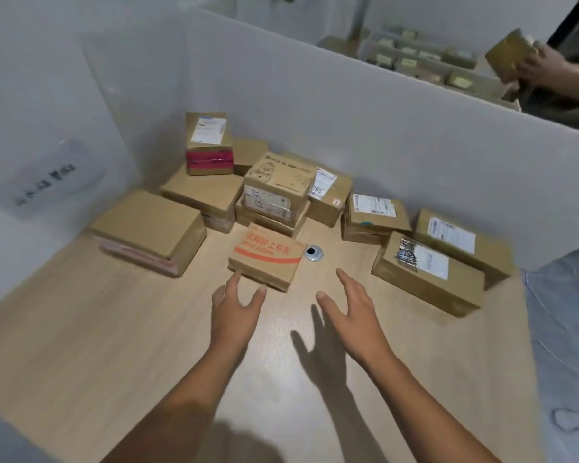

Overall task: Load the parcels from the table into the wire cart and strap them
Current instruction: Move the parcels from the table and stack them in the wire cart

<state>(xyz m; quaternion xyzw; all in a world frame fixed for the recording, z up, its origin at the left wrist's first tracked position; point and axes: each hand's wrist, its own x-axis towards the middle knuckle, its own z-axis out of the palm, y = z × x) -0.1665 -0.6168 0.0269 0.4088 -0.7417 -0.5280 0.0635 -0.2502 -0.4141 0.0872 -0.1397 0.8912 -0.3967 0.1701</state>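
Left hand and right hand are held out, released, toward an orange-printed parcel on a walled counter.

The counter is closed in by grey partitions at the left and back, and open wood is left in front of the parcels. The orange-printed parcel lies nearest, ahead of the stacked parcels and just beside a metal grommet. The left hand's spread fingertips are at the parcel's near edge; contact cannot be told. The right hand is raised to the parcel's right, apart from it, with labelled parcels farther right.
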